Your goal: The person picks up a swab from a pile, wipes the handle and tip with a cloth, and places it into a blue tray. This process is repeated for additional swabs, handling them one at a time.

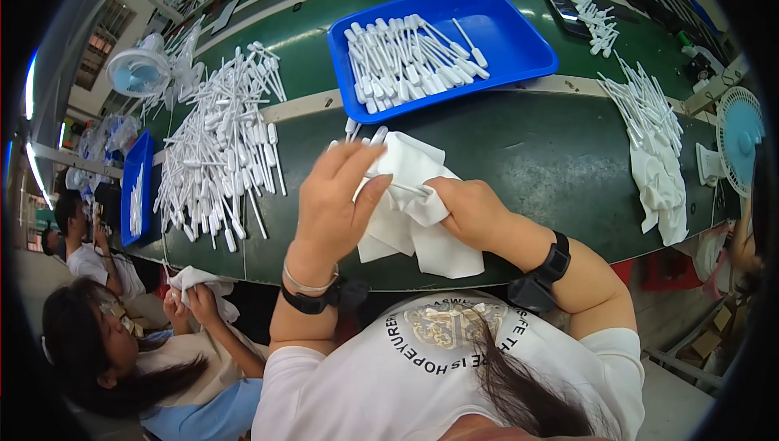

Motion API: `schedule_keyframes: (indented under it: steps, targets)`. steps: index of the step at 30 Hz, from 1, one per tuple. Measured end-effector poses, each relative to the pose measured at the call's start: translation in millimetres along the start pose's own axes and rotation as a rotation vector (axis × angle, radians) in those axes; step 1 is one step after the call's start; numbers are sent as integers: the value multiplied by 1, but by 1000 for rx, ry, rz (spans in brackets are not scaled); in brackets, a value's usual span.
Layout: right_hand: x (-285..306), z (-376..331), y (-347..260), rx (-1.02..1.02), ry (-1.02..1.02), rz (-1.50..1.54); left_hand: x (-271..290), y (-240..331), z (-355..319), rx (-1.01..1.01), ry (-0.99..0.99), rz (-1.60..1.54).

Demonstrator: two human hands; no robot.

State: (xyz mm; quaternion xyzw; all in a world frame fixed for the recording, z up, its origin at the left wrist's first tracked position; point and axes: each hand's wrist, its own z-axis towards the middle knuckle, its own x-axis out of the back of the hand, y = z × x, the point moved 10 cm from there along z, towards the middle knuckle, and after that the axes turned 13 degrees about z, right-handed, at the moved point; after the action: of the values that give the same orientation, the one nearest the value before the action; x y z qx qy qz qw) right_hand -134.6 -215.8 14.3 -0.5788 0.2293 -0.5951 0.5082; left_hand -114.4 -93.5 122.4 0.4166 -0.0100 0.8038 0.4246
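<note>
A white cloth (pixel 442 250) hangs in folds over the table's near edge, in front of me. My right hand (pixel 472 212) is closed, pinching the cloth together with a thin white stick (pixel 410 188) that runs leftward out of its fingers. At the cloth's left side is my left hand (pixel 337 202), thumb apart from the raised fingers. Its fingertips are smeared by motion, and whether it grips the cloth or a stick is unclear. White stick ends (pixel 352 127) with thicker, oblong heads show just beyond that hand; the hand hides their lower parts.
Beyond my hands a blue tray (pixel 519 68) holds many white sticks. A large loose pile of sticks (pixel 219 141) lies left. More sticks (pixel 645 108) and a cloth (pixel 661 189) lie right, near a fan (pixel 737 141). A co-worker (pixel 122 352) at my left holds a cloth.
</note>
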Motion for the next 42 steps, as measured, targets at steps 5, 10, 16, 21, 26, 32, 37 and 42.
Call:
schedule_keyframes:
  steps: [5,10,16,21,26,32,37,42]
  targets:
    - [15,5,-20,125,-22,206,-8,-15,-19,-89,-366,-35]
    - [31,6,-22,63,-64,307,-2,-37,-37,189,-458,-132]
    - [21,8,-11,-25,-170,353,2,-52,-48,363,-451,-147]
    - [-11,2,-18,72,-292,244,-1,6,-32,-105,-282,-50]
    - [-13,-2,-21,49,-376,183,3,9,-31,-167,-277,-24]
    - [22,3,-23,181,-83,253,10,-34,-42,118,-345,-82]
    - [43,4,9,-22,167,428,-19,-38,-63,270,-358,-136]
    - [54,-1,42,-215,410,534,-22,25,-54,-35,-158,115]
